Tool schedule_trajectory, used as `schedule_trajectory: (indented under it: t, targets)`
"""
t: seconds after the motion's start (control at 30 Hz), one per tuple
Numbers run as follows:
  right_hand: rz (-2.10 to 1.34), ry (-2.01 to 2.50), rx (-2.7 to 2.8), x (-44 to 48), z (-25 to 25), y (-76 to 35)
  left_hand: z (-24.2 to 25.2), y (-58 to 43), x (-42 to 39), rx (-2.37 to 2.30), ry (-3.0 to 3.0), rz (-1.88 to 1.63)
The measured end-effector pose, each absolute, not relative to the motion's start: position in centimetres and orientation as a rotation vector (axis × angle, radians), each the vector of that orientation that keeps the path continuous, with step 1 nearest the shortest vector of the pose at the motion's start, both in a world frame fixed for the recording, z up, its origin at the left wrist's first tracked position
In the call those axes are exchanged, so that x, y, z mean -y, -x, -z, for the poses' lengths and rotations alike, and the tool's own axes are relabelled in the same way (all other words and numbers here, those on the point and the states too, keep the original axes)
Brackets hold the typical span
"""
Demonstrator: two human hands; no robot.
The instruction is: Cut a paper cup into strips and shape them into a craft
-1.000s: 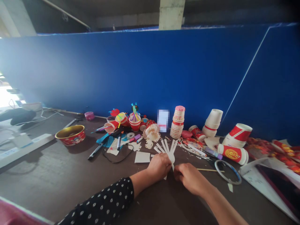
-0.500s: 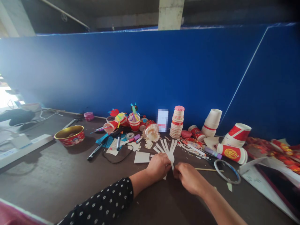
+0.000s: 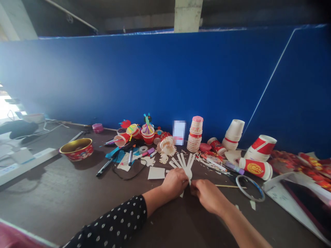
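Observation:
A white paper cutout (image 3: 187, 168) with long strips fanned out like fingers lies on the dark table in front of me. My left hand (image 3: 176, 183) is closed on its lower left part, hiding some of the strips. Just to the right, my right hand (image 3: 205, 193) is closed in a pinch at the near end of the paper, close to the left fingertips. Its fingertips cover most of the strip they hold. Beside my left hand lies a square white card (image 3: 156, 173).
Behind my hands are a stack of paper cups (image 3: 195, 136), paper scraps and pens (image 3: 131, 157). A tape ring (image 3: 250, 188), a wooden stick (image 3: 227, 186) and tipped red cups (image 3: 256, 168) lie right. A gold-rimmed bowl (image 3: 77, 150) and a power strip (image 3: 28, 163) stand left.
My right hand has shifted slightly left, nearer to the left fingertips, and less of the strip shows between the hands. My left hand stays almost still on the paper.

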State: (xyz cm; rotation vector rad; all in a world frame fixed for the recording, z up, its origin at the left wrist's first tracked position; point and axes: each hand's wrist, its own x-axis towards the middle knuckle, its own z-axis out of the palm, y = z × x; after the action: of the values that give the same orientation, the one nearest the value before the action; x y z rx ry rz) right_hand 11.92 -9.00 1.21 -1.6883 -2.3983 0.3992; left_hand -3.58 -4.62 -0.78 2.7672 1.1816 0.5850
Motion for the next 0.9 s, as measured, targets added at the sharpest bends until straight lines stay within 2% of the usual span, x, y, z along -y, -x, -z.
schedule_trajectory:
  t: [0.9]
  targets:
    - [-0.417, 1.688, 2.472, 8.57, -0.87, -12.46, 0.98, 3.55, 4.57, -1.137, -2.734, -0.66]
